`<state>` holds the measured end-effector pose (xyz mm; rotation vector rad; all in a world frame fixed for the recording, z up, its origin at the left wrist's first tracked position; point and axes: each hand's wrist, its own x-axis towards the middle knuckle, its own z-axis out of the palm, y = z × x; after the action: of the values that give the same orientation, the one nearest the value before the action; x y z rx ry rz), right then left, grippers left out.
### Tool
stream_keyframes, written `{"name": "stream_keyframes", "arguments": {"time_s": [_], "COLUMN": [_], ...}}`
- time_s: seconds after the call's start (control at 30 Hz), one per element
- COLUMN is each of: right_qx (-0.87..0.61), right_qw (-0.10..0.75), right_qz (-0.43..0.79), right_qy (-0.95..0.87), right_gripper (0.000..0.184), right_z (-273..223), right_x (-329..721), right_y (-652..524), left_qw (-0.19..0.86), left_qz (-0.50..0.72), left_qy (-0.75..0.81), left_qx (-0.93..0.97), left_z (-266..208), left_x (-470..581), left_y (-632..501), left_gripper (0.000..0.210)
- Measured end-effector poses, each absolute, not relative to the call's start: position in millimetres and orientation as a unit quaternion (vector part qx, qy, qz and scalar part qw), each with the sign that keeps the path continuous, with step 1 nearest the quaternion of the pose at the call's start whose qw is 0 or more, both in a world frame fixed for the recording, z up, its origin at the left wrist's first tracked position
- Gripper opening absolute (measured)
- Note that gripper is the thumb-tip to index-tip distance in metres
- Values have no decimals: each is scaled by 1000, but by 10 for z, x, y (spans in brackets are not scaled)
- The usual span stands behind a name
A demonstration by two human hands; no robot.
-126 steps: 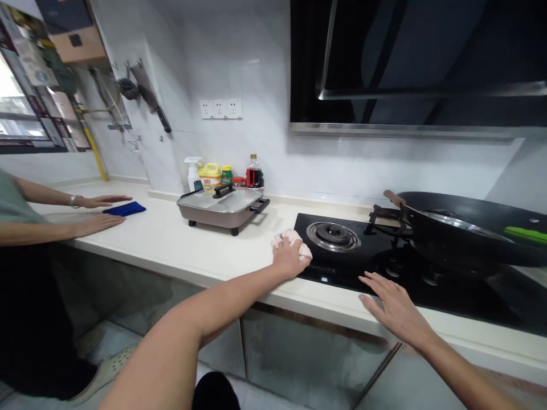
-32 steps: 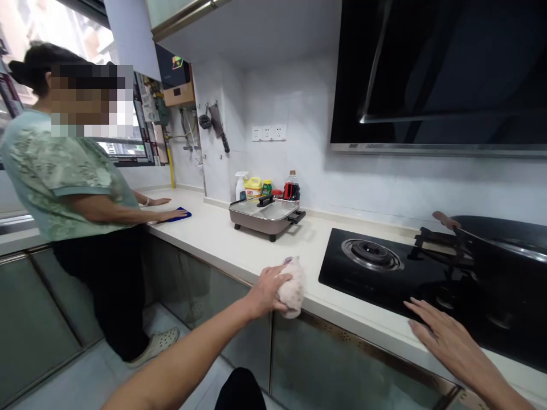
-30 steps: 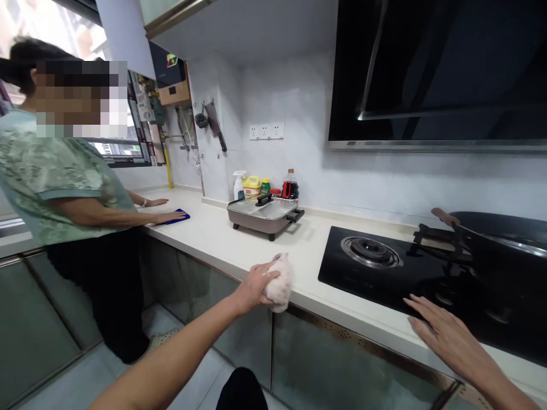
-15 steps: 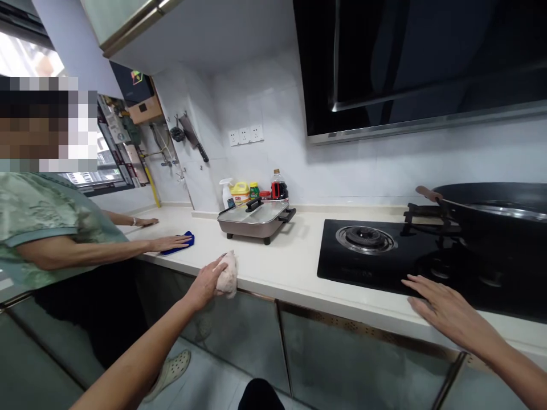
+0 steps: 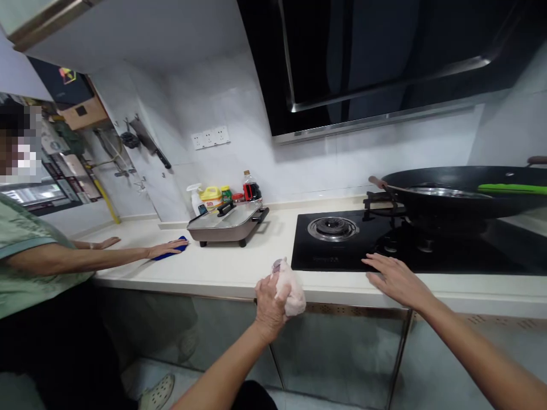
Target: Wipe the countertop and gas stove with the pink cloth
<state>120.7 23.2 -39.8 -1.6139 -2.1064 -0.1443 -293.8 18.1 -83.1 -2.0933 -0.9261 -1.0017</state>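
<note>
A crumpled pale pink cloth (image 5: 291, 291) is gripped in my left hand (image 5: 270, 302), at the front edge of the white countertop (image 5: 239, 267), just left of the stove's front corner. My right hand (image 5: 397, 279) is open, palm down with fingers stretched out, at the front edge of the black gas stove (image 5: 346, 253); it holds nothing. Behind and to the left of the cloth stands a lidded electric pan (image 5: 226, 228) on short feet. The fingertips of my left hand are partly hidden by the cloth.
At the left, a co-worker's hand (image 5: 164, 249) presses a blue cloth (image 5: 177, 246) on the counter. A large wok (image 5: 448, 208) sits on the right burner, with a green-handled utensil (image 5: 513, 188). Bottles (image 5: 252, 188) stand behind the pan. A range hood (image 5: 363, 62) overhangs the stove.
My left hand has moved right along the counter edge with the pink cloth, closer to the stove. The view has turned right, showing more of the wok. The co-worker's hand stays on the blue cloth.
</note>
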Motion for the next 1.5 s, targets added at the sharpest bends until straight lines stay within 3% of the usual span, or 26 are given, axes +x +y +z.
{"name": "stream_keyframes", "arguments": {"time_s": [0.27,0.5,0.6,0.73,0.83,0.93,1.07,1.23,1.37,1.5], "right_qx": [-585,-514,-468,-488,-510,-560,-578,-495,-486,-499], "right_qw": [295,496,447,377,339,286,239,293,310,304], "right_qz": [-31,28,49,19,-50,-148,-216,-283,-283,-254], "right_qy": [-755,-700,-761,-787,-789,-763,-749,-767,-766,-771], "right_gripper": [53,43,43,71,78,65,31,40,32,36], "right_z": [-366,-178,-298,-512,-525,-410,-295,-495,-643,-629], "right_x": [1185,885,597,449,377,111,-418,-802,-808,-530], "right_y": [255,-120,-338,-433,-388,-289,-107,43,65,-7], "left_qw": [320,290,239,126,54,71,128,106,93,75], "left_qz": [-380,-366,-354,-310,-341,-395,-378,-328,-303,-277], "left_qy": [-321,-333,-346,-232,-185,-262,-403,-544,-544,-556], "left_qx": [-806,-819,-836,-913,-920,-878,-823,-765,-777,-780], "left_z": [-867,-870,-803,-538,-259,-19,48,-85,-28,87], "left_x": [-1597,-1004,-1048,-1471,-1965,-2398,-2716,-2788,-2774,-2760], "left_y": [104,107,75,23,78,294,717,983,926,861], "left_gripper": [51,45,46,82,81,51,38,39,43,47]}}
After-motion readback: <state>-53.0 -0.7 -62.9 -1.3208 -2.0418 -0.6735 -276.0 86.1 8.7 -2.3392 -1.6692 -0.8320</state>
